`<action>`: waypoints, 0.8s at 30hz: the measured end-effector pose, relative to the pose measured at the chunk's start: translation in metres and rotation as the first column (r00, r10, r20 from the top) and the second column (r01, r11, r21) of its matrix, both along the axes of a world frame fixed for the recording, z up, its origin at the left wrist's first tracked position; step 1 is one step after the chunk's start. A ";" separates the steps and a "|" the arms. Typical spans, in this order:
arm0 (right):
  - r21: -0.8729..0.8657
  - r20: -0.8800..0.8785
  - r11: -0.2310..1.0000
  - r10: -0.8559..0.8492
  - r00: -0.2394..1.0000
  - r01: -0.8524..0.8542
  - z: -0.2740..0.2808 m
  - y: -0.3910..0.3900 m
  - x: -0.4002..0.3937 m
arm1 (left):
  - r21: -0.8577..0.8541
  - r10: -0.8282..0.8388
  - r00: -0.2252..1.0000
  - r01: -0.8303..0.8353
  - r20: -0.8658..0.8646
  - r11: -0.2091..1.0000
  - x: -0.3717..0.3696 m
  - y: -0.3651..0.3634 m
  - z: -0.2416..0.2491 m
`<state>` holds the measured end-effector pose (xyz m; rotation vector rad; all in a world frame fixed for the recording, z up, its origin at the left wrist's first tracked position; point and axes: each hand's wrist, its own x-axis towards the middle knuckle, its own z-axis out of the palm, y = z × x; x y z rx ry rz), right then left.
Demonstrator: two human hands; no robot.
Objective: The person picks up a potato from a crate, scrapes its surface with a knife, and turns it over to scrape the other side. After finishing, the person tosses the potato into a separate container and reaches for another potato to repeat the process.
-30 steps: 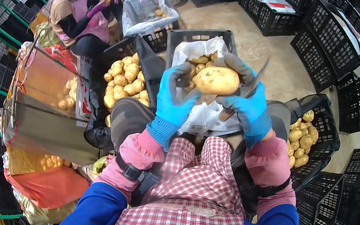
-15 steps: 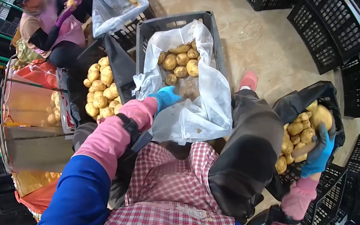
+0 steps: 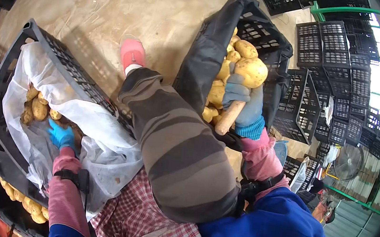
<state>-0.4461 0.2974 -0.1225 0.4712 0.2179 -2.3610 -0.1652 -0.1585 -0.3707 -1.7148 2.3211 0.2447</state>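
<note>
My right hand (image 3: pixel 245 99), in a blue and grey glove, is closed around a large potato (image 3: pixel 252 72) and a short wooden handle (image 3: pixel 230 118); whatever the handle belongs to is hidden by the glove. It is over a crate lined with black cloth (image 3: pixel 204 48), which holds several pale potatoes (image 3: pixel 217 93). My left hand (image 3: pixel 61 135), gloved in blue, reaches down into a crate with a white plastic liner (image 3: pixel 108 122). Its fingers are stretched out, close beside several soil-marked potatoes (image 3: pixel 37 108).
Below the lined crate at left, more potatoes (image 3: pixel 25 202) show in another container. Stacks of black plastic crates (image 3: pixel 329 45) stand to the right. A fan (image 3: pixel 349 162) stands farther back. My leg and pink shoe (image 3: pixel 133 53) lie between the two crates.
My view has swung to the right, so the crates appear farther left. The right hand stays at the black-lined crate with the potato; the left remains inside the white liner.
</note>
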 end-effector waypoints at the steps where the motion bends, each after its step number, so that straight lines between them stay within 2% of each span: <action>1: -0.027 0.013 1.000 0.010 1.000 -0.009 0.002 0.000 0.002 | 0.015 0.047 0.999 -0.047 0.000 0.999 0.004 -0.003 0.004; 2: -0.057 0.026 0.998 0.023 0.999 -0.021 0.006 -0.002 0.005 | 0.161 0.071 0.963 -0.029 -0.259 0.986 0.023 -0.021 -0.016; 3: -0.094 0.036 0.995 0.035 0.999 -0.032 0.011 -0.001 0.008 | 0.288 0.121 0.859 0.032 -0.497 0.957 0.047 -0.052 -0.053; 4: -0.108 0.045 0.994 0.033 0.998 -0.028 0.018 0.001 0.012 | 0.387 0.193 0.698 0.130 -0.690 0.913 0.051 -0.065 -0.055; 5: -0.127 0.052 0.991 0.035 0.998 -0.028 0.025 0.004 0.017 | 0.393 0.269 0.621 0.069 -0.736 0.917 0.055 -0.074 -0.058; 7: -0.169 0.061 0.985 0.041 0.997 -0.030 0.040 0.012 0.025 | 0.419 0.394 0.431 -0.040 -0.812 0.907 0.042 -0.074 -0.030; 8: -0.211 0.037 0.977 0.047 0.998 -0.038 0.043 0.018 0.030 | 0.502 0.459 0.424 -0.013 -0.781 0.865 0.029 -0.058 0.017; 10: -0.287 -0.009 0.955 0.069 0.998 -0.069 0.041 0.034 0.040 | 0.656 0.631 0.295 -0.018 -0.717 0.754 -0.005 -0.001 0.120; 12: -0.199 -0.109 0.979 0.016 0.994 -0.037 0.040 0.050 0.053 | 0.774 0.757 0.165 0.182 -0.632 0.607 -0.020 0.047 0.204; 13: -0.178 -0.187 0.978 0.078 0.979 -0.112 0.037 0.062 0.050 | 0.812 0.819 0.121 0.275 -0.561 0.515 -0.025 0.072 0.249; 14: -0.149 -0.152 0.981 0.098 0.983 -0.121 0.032 0.071 0.050 | 0.809 0.841 0.092 0.346 -0.534 0.475 -0.019 0.079 0.267; 15: -0.106 -0.269 0.962 0.216 0.939 -0.251 0.026 0.081 0.055 | 0.780 0.834 0.064 0.399 -0.548 0.482 -0.007 0.084 0.286; 16: 0.382 -0.353 0.916 0.264 0.898 -0.119 0.024 0.081 0.066 | 0.746 0.831 0.028 0.458 -0.555 0.483 0.004 0.091 0.304; 17: 0.552 -0.379 0.833 0.296 0.877 -0.043 0.001 0.108 0.064 | 0.702 0.820 -0.008 0.511 -0.573 0.496 0.014 0.101 0.320; 18: 0.705 -0.380 0.709 0.344 0.859 0.027 -0.024 0.136 0.061 | 0.656 0.811 -0.041 0.565 -0.583 0.500 0.023 0.108 0.336; 20: 0.690 -0.294 0.723 0.271 0.917 0.008 -0.027 0.126 0.065 | 0.557 0.788 -0.085 0.661 -0.610 0.503 0.045 0.124 0.363; 21: 0.710 -0.315 0.699 0.214 0.925 0.080 0.013 0.102 0.079 | 0.512 0.776 -0.098 0.699 -0.623 0.499 0.056 0.132 0.375; 22: 0.729 -0.337 0.668 0.159 0.928 0.151 0.056 0.074 0.094 | 0.420 0.795 -0.086 0.813 -0.600 0.404 0.070 0.135 0.381; 23: 0.759 -0.535 0.566 0.261 0.803 0.321 0.122 0.027 0.134 | 0.407 0.715 -0.120 0.752 -0.689 0.518 0.077 0.149 0.393; 24: 0.738 -0.649 0.613 0.532 0.544 0.282 0.166 0.014 0.147 | 0.388 0.624 -0.135 0.678 -0.769 0.625 0.085 0.163 0.406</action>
